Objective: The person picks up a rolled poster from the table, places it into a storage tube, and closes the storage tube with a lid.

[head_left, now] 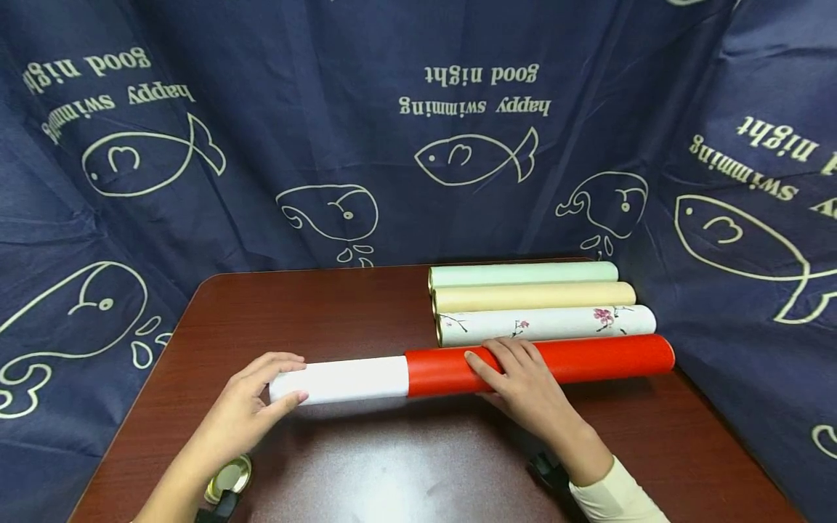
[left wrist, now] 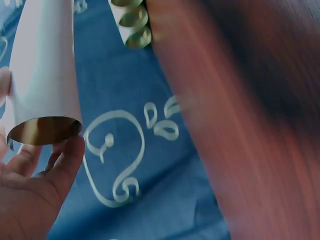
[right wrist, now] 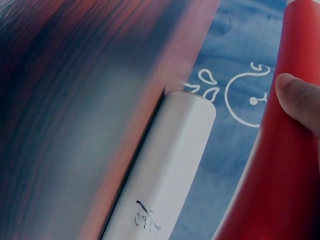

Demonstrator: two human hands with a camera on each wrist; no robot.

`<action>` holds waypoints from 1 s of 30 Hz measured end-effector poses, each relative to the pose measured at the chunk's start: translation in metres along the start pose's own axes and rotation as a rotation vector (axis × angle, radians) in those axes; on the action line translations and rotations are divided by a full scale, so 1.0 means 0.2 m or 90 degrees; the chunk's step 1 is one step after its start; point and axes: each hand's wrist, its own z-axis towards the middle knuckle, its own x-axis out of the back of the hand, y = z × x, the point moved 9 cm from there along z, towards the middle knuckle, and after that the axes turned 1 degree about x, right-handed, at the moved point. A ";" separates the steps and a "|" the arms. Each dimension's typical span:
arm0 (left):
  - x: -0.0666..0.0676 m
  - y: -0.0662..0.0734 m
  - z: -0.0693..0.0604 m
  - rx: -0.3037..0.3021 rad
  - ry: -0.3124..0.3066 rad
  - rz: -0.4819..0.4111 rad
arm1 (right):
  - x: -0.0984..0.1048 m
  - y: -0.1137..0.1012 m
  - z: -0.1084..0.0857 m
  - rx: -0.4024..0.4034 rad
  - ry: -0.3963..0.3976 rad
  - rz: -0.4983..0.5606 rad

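Note:
My left hand (head_left: 245, 399) holds the outer end of a white hollow tube (head_left: 353, 381), thumb on the near side and fingers on the far side. In the left wrist view, that tube's open end shows a brown-gold inside (left wrist: 45, 131). A longer red tube (head_left: 608, 359) lines up with it, and the white one sticks out of its left end. Over the red tube lies my right hand (head_left: 523, 385), gripping it left of its middle. The right wrist view shows the thumb (right wrist: 297, 97) pressed against the red surface.
Behind the red tube, a white tube with pink blossoms (head_left: 556, 324), a cream tube (head_left: 536, 296) and a pale green tube (head_left: 523, 273) lie side by side. A round gold-rimmed lid (head_left: 230, 477) lies near my left forearm on the brown table (head_left: 314, 312). Blue printed curtains (head_left: 366, 109) surround it.

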 end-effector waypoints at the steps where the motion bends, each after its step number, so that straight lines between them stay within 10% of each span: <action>1: -0.03 0.01 0.01 -0.001 -0.001 -0.011 | 0.00 -0.01 0.00 0.003 0.003 0.001; 14: -0.42 0.11 0.08 0.094 -0.019 -0.315 | -0.01 -0.10 0.05 0.030 0.005 0.017; 30: -0.55 0.17 0.09 0.078 0.035 -0.445 | 0.00 -0.10 0.04 0.006 -0.004 0.030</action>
